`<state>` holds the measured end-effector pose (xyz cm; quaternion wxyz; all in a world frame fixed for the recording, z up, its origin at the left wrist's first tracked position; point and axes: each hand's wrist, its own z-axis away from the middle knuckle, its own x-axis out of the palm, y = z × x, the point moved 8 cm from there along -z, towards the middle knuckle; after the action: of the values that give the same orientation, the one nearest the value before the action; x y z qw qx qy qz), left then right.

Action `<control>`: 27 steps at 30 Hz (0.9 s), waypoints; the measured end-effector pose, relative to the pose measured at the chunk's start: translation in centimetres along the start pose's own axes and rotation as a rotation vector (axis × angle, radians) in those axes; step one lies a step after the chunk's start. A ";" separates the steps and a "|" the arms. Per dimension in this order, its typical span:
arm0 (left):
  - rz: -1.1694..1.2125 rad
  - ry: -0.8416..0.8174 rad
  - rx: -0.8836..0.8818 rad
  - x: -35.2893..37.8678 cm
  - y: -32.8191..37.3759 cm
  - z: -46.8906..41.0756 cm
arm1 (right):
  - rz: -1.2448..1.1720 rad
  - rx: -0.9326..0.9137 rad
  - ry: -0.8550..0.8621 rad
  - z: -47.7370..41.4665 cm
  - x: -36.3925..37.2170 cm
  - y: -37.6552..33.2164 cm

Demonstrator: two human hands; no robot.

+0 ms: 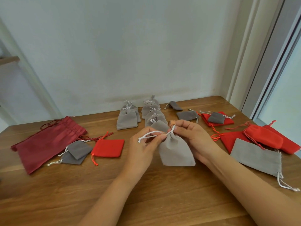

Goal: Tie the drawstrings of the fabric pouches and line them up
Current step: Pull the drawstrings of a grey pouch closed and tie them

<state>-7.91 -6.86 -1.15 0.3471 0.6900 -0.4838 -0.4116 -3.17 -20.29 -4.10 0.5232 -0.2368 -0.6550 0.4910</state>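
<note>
Currently in hand: 1 light grey pouch [176, 150], neck gathered, held just above the wooden table [146, 193] in front of 2 short rows of tied grey pouches [127, 119]. Left hand [143, 144] pinches the white drawstring [151, 133] loop; right hand [193, 136] pinches the cord at the neck. Step judged: knot being formed; next, cinch tight, then place at the near end of a row.
</note>
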 end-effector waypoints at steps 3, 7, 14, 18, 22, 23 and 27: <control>0.080 0.050 -0.044 -0.1 -0.5 -0.2 | 0.143 -0.138 0.000 0.1 -0.2 -1.2; 0.084 0.068 -0.063 0.1 -0.6 -0.2 | 0.407 -0.233 -0.036 0.6 0.5 -1.9; 0.066 0.129 -0.023 -0.5 0.0 -0.2 | 1.172 -0.544 0.148 0.8 0.1 -3.4; 0.196 0.095 -0.105 -0.5 -0.7 -0.3 | 0.769 -0.351 -0.051 0.5 0.3 -2.7; 0.247 0.028 -0.206 -0.5 -1.5 -0.2 | 0.414 -0.198 -0.272 1.2 0.9 -2.6; 0.219 0.020 -0.202 -0.5 -1.3 -0.2 | 0.363 -0.176 -0.312 1.2 1.1 -2.6; 0.206 0.008 -0.154 0.0 -0.6 -0.1 | 0.306 -0.112 -0.389 1.1 1.7 -1.6</control>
<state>-7.63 -6.65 -1.64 0.4417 0.6095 -0.5175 -0.4069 -4.46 -20.00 -1.82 0.2929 -0.2630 -0.7262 0.5637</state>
